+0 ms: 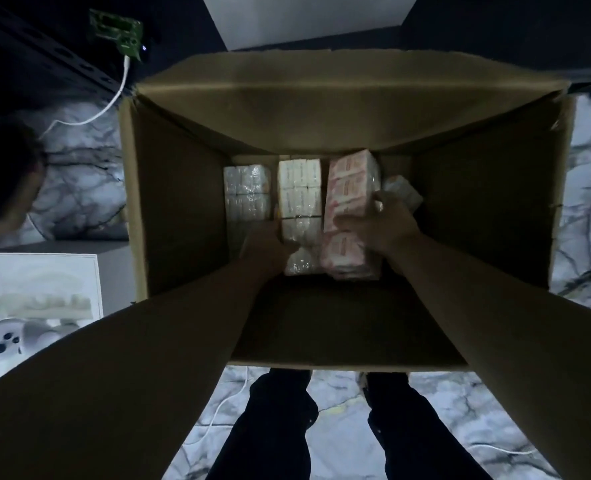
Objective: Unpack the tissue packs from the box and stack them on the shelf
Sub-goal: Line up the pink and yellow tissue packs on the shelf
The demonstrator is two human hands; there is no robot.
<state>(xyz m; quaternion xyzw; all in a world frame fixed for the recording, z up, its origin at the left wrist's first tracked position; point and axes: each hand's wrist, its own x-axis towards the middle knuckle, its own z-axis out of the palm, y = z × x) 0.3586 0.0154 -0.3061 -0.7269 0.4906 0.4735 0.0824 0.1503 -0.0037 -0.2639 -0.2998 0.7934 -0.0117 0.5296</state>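
A view straight down from a head camera into a large open cardboard box [349, 109] standing on a marble-patterned floor [79, 188], in dim light. Both bare arms reach deep into the box. At the bottom lie several wrapped tissue packs side by side: a silvery pack [247, 192] on the left, a cream pack [300, 188] in the middle, a pink pack [351, 195] to its right, and a small pale pack [403, 192] tucked at the far right, partly hidden. The right hand [380, 226] has its grip around the pink pack, fingers curled over its right edge and thumb across its near face; the pack sits higher and tilted compared with its neighbours, so it seems to be coming up. The left hand [269, 247] sits at the near end of the cream pack, touching it; whether its grip has closed on that pack or only steadies it, I cannot tell, since the fingers are in shadow. The step in hand looks like pulling packs out of the box, with most of the unpacking still ahead. No shelf for stacking can be made out for certain. The next move likely calls for lifting the pink pack clear of the tall walls without snagging the flaps. Beside the box, at lower left, lie a white carton [41, 289] and a white controller [3, 344]; a white cable [114, 98] trails at upper left. The person's dark trouser legs [276, 427] show below.
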